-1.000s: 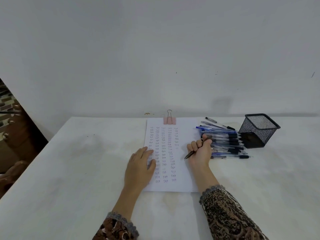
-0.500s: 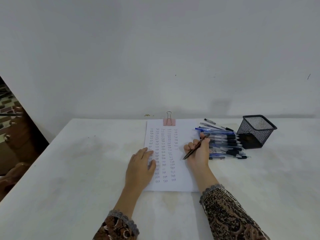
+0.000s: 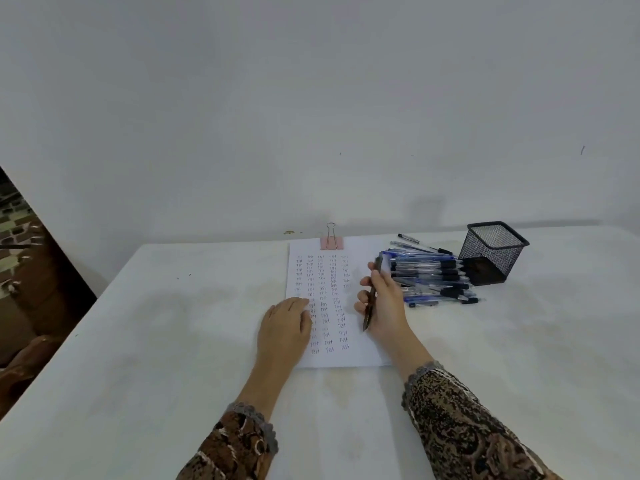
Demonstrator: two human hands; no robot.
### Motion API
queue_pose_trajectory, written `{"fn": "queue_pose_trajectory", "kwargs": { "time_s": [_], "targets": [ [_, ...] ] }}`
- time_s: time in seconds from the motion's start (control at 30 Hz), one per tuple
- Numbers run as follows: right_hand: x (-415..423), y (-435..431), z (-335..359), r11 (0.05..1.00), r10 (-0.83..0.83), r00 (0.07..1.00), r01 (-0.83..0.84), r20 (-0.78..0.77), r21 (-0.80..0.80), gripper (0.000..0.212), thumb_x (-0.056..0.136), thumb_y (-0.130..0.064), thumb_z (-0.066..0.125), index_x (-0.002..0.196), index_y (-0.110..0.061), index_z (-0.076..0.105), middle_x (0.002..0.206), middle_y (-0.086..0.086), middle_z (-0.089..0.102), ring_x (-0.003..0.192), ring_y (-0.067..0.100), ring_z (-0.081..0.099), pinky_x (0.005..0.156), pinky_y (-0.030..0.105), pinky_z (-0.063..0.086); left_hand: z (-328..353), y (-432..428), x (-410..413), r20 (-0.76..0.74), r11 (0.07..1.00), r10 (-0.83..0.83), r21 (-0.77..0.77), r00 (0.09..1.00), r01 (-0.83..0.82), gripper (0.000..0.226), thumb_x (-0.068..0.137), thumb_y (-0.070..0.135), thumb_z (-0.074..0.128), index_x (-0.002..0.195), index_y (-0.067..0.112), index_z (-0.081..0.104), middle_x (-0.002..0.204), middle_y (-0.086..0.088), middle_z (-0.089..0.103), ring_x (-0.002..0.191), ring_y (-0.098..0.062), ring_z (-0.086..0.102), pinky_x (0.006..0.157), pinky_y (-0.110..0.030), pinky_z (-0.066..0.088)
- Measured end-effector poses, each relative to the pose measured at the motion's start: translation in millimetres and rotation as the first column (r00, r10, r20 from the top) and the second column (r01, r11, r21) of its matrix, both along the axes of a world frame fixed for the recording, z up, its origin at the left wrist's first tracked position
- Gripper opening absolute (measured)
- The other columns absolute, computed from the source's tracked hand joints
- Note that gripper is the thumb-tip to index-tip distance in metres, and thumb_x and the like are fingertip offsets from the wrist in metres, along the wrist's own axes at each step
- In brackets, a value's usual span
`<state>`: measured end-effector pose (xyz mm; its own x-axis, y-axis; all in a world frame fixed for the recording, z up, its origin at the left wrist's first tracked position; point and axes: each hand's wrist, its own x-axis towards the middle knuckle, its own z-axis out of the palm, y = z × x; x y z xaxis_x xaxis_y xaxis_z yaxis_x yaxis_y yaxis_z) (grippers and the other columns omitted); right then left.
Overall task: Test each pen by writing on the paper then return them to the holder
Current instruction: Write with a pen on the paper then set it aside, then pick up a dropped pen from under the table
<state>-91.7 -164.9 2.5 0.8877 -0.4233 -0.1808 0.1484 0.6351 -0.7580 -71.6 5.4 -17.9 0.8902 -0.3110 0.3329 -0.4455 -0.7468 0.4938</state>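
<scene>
The right hand (image 3: 385,303) grips a dark pen (image 3: 367,316) in curled fingers, its tip pointing back toward the person, over the right part of the clipped paper (image 3: 367,251). The left hand (image 3: 285,328) lies flat, fingers straight, on the paper's left edge. Just right of the holding hand lies a pile of blue and black pens (image 3: 433,277) on the worktop (image 3: 138,341). The black mesh holder (image 3: 493,252) stands beyond the pile.
</scene>
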Motion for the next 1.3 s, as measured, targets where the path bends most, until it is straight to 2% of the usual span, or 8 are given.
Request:
{"fn": "queue_pose_trajectory", "kwargs": {
  "time_s": [0.17, 0.3, 0.4, 0.7, 0.87, 1.03, 1.17, 1.3],
  "targets": [
    [-25.6, 10.1, 6.2, 0.934, -0.064, 0.995, 0.033, -0.074, -0.357, 0.02, 0.098, -0.017, 0.045, 0.116, -0.013, 0.054, 0.075, 0.003, 0.051, 0.041, 0.01, 0.04, 0.037, 0.019, 0.035, 7.0, -5.6, -22.0, 0.004, 0.994, 0.058, -0.094, 0.998, -0.058, 0.029, 0.09, 0.01, 0.05, 0.116, 0.006, 0.062, 0.119, -0.007, 0.063, 0.108, -0.025, 0.058, 0.101, -0.042, 0.04],
    [-50.7, 15.1, 8.5, 0.8, -0.149, 0.985, 0.071, -0.083, -0.595, 0.02, 0.096, -0.018, 0.049, 0.114, -0.013, 0.055, 0.074, 0.003, 0.055, 0.042, 0.012, 0.038, 0.038, 0.021, 0.034, 8.5, -15.5, -47.1, 0.016, 0.98, 0.095, -0.179, 0.995, -0.091, 0.029, 0.086, 0.005, 0.052, 0.113, 0.007, 0.063, 0.116, -0.006, 0.065, 0.105, -0.025, 0.059, 0.1, -0.045, 0.041],
    [-72.4, 12.8, 6.5, 0.713, -0.196, 0.977, 0.086, -0.081, -0.696, 0.016, 0.094, -0.021, 0.051, 0.109, -0.02, 0.057, 0.074, 0.001, 0.058, 0.049, 0.012, 0.043, 0.047, 0.026, 0.039, 8.5, -23.7, -69.1, -0.008, 0.968, 0.086, -0.237, 0.996, -0.085, 0.03, 0.086, 0.005, 0.052, 0.115, 0.009, 0.063, 0.117, -0.005, 0.064, 0.106, -0.024, 0.057, 0.098, -0.038, 0.043],
    [-178.5, -0.5, -9.9, 0.628, -0.186, 0.981, 0.072, -0.059, -0.775, 0.012, 0.093, -0.022, 0.052, 0.1, -0.03, 0.057, 0.073, -0.002, 0.061, 0.054, 0.014, 0.049, 0.06, 0.034, 0.043, 6.9, -53.2, -168.7, -0.093, 0.939, 0.017, -0.341, 0.996, -0.048, 0.032, 0.09, 0.009, 0.047, 0.119, 0.013, 0.059, 0.121, 0.0, 0.06, 0.113, -0.017, 0.052, 0.097, -0.027, 0.039],
    [-238.5, -6.1, -10.4, 0.657, -0.239, 0.969, 0.116, -0.06, -0.745, 0.013, 0.093, -0.023, 0.052, 0.105, -0.027, 0.056, 0.079, -0.001, 0.063, 0.056, 0.012, 0.051, 0.063, 0.034, 0.043, 4.4, -70.6, -232.6, -0.126, 0.913, -0.09, -0.408, 0.988, 0.031, 0.031, 0.091, 0.01, 0.045, 0.119, 0.016, 0.058, 0.121, 0.005, 0.058, 0.116, -0.009, 0.05, 0.098, -0.019, 0.035],
    [-297.2, -18.0, -12.2, 0.639, -0.336, 0.94, 0.177, -0.064, -0.748, 0.015, 0.094, -0.023, 0.052, 0.108, -0.027, 0.055, 0.081, -0.001, 0.064, 0.056, 0.011, 0.052, 0.058, 0.028, 0.043, 3.2, -89.7, -284.5, -0.067, 0.88, -0.168, -0.459, 0.983, 0.12, 0.029, 0.09, 0.005, 0.046, 0.112, 0.015, 0.061, 0.11, 0.012, 0.057, 0.107, -0.004, 0.05, 0.093, -0.016, 0.036],
    [-345.9, -33.0, -28.6, 0.594, -0.452, 0.887, 0.226, -0.088, -0.772, 0.016, 0.094, -0.024, 0.051, 0.109, -0.024, 0.057, 0.081, 0.005, 0.065, 0.057, 0.013, 0.051, 0.055, 0.026, 0.041, -7.9, -108.2, -320.7, 0.003, 0.835, -0.299, -0.483, 0.954, 0.263, 0.024, 0.088, 0.002, 0.049, 0.104, 0.014, 0.063, 0.102, 0.012, 0.058, 0.097, 0.002, 0.051, 0.085, -0.001, 0.033],
    [-388.8, -42.9, -58.4, 0.575, -0.576, 0.806, 0.284, -0.134, -0.767, 0.012, 0.094, -0.022, 0.052, 0.1, -0.031, 0.056, 0.082, 0.006, 0.065, 0.062, 0.015, 0.055, 0.057, 0.028, 0.045, -32.5, -128.6, -347.9, -0.075, 0.795, -0.451, -0.486, 0.889, 0.363, 0.026, 0.088, 0.003, 0.051, 0.105, 0.019, 0.063, 0.099, 0.012, 0.059, 0.083, -0.005, 0.055, 0.076, -0.009, 0.039]
  ]
}}
